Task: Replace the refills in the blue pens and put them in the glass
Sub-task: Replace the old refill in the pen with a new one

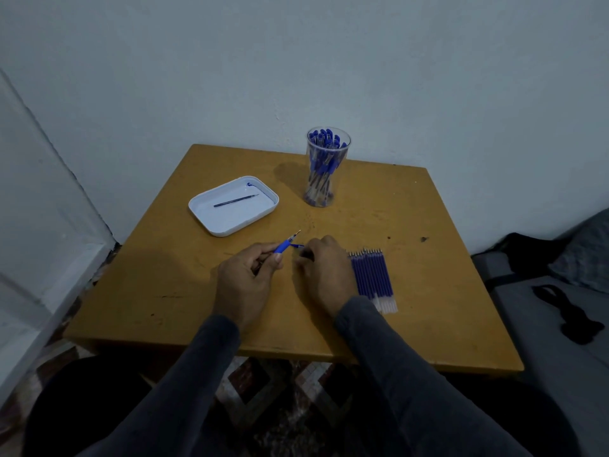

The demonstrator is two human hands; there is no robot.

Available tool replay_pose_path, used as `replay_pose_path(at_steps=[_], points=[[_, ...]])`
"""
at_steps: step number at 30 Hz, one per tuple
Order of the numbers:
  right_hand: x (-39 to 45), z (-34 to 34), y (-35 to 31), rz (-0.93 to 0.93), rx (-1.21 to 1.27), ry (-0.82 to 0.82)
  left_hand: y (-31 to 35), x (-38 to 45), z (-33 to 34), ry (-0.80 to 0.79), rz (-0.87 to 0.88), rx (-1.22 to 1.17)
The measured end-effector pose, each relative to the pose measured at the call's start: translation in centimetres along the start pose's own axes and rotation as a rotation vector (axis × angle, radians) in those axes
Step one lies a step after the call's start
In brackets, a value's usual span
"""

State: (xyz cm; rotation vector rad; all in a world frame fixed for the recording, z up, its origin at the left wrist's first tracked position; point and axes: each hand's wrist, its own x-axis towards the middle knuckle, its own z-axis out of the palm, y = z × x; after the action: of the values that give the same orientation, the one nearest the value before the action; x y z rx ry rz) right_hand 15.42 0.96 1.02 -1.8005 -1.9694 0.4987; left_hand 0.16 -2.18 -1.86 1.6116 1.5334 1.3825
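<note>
Ochre wood fills the middle of our view: a square table (445, 258) pushed against a pale wall (230, 77), and we sit at its near edge with both dark sleeves (204, 374) reaching over it. Our left hand (245, 278) curls its fingers and thumb round a blue pen (286, 244), gripping the barrel so that the blue grip section and the metal tip stick out above the thumb, pointing up and away toward the far right. Our right hand (324, 268) lies just beside it, knuckles up and fingers bent down toward the tabletop; a small blue piece (297, 246) shows at its fingertips, but we cannot tell whether the fingers pinch it or only touch it, nor what the piece is. Touching the right edge of that hand lies a row of refills (375, 278), side by side, dark blue along most of their length, with clear ends toward us and the tips pointing away. At the far side of the table stands the glass (328, 179), clear and upright, crowded with capped blue pens. Left of the glass sits a white tray (211, 214) with one dark refill (236, 200) lying slantwise in it, and a blue smear marks its far rim.
</note>
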Motion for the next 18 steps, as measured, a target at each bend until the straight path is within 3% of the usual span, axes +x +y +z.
replay_pose_path(at_steps=[13, 15, 18], points=[[-0.2, 0.1, 0.3, 0.047, 0.105, 0.063, 0.1, -0.1, 0.0, 0.003, -0.002, -0.006], [-0.5, -0.1, 0.5, 0.036, 0.242, 0.113, 0.1, -0.1, 0.1, -0.007, 0.009, -0.010], [-0.8, -0.7, 0.4, 0.124, 0.793, 0.030, 0.2, -0.1, 0.2, -0.044, 0.033, 0.004]])
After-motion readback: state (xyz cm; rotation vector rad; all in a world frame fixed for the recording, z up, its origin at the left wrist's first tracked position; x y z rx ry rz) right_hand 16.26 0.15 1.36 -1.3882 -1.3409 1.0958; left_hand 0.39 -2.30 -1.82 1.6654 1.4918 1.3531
